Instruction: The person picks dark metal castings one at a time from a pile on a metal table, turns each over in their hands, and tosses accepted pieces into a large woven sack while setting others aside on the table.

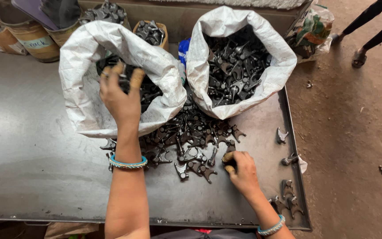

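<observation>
Over the mouth of the left-hand white sack (89,88), the left hand (119,95) is raised with its fingers (135,77) curled about a dark metal piece (124,80); how firmly they grip is hard to tell from this angle. Lower on the steel surface (32,155), the right hand (242,170) rests at the edge of a loose heap of dark forked metal parts (191,141), its fingers bent and closed on one part (229,162) at the heap's near side. Both wrists wear a blue bangle (128,163). A second white sack (244,57), open and filled with the same parts, stands just right of the first, both touching the heap. A few single parts (288,194) lie apart near the surface's right rim. Behind the sacks stand round tubs (34,40).
</observation>
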